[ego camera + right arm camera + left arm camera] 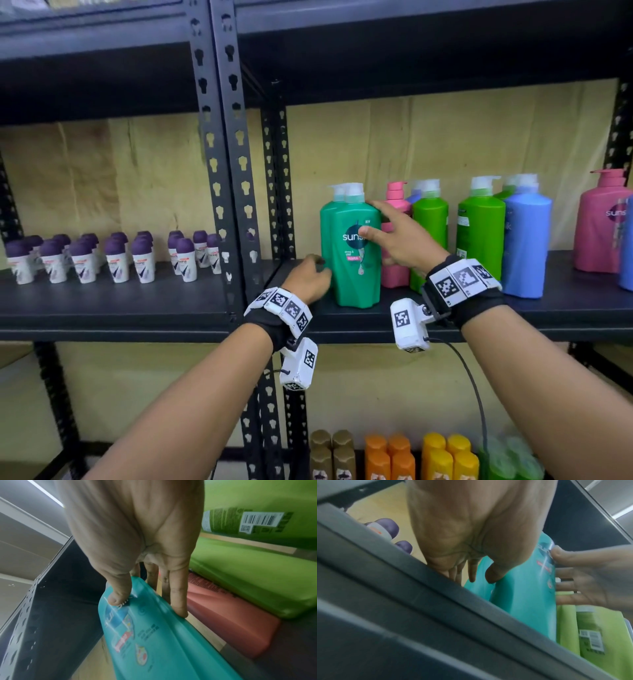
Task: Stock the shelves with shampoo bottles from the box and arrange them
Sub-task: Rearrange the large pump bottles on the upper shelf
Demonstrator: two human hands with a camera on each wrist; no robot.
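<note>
Left hand point(308, 277) low at left side of bottle point(354, 267), fingers bent, touching; real hold, cannot tell. Right hand point(400, 240) pinches bottle higher: thumb on label, fingers round right side. Bottle upright at shelf point(352, 322) front, twin point(325, 233) just behind. Guess: grip done, move not yet.

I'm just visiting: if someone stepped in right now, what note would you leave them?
Right grip: pinches the teal bottle, thumb on the label, fingers behind its right edge.
Left grip: touches the bottle's lower left side; whether it holds is unclear.
The bottle stands upright near the front of the shelf, ahead of a second teal bottle and beside a pink bottle.
Done: both grips are on it.
Left: probably to square it up or lift it; I cannot tell which.
</note>
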